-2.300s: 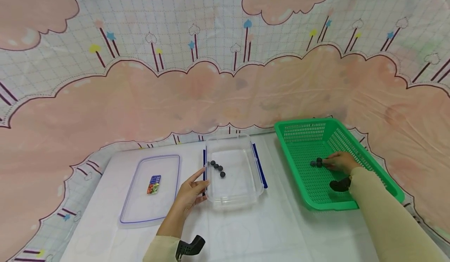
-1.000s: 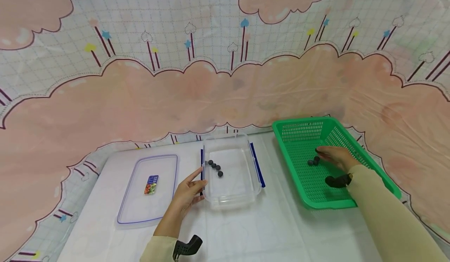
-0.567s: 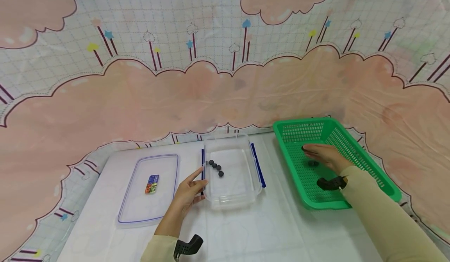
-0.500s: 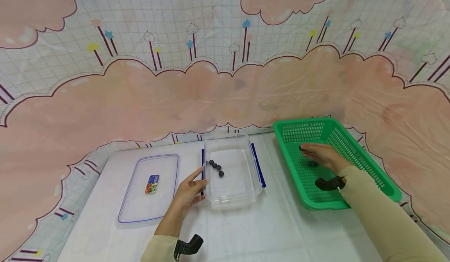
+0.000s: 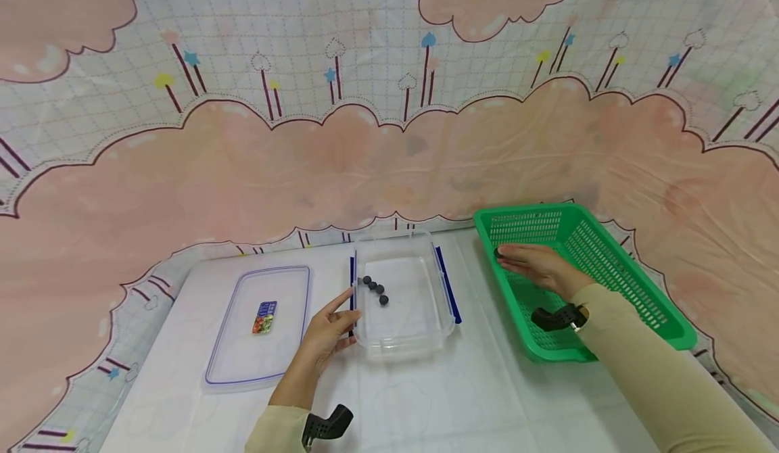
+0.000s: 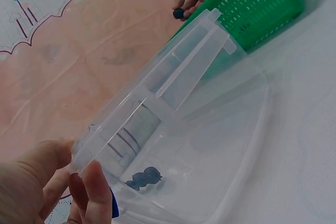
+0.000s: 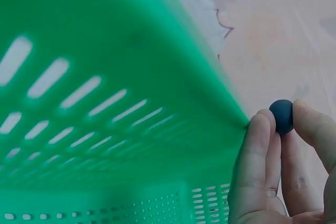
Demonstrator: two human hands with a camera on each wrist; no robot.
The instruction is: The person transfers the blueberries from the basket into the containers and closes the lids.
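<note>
Right hand is up over the left rim of the green perforated plastic basket, which sits at the right edge of the white cloth-covered surface. Its grip is pinched together on one small dark blue ball, thumb and fingertips closed around it, right above the basket's near-left wall. In the head view that ball shows just at the fingertips.

Between basket and the clear rectangular plastic container there is a strip of bare cloth, open room for a hand to cross. The container sits mid-surface, lid off, blue clips along both long sides. Inside it, four more dark blue balls lie in a short row touching one another, near its far-left corner. Whether any balls remain in the basket cannot be told, since the hand and sleeve cover part of the floor.

Left hand rests against the container's left wall, fingers straight and relaxed, thumb on the rim, steadying it, not curled around anything.

One clear flat lid with a blue seal lies flat near the left edge, a small colourful label at its centre. Front of the surface is open cloth.
</note>
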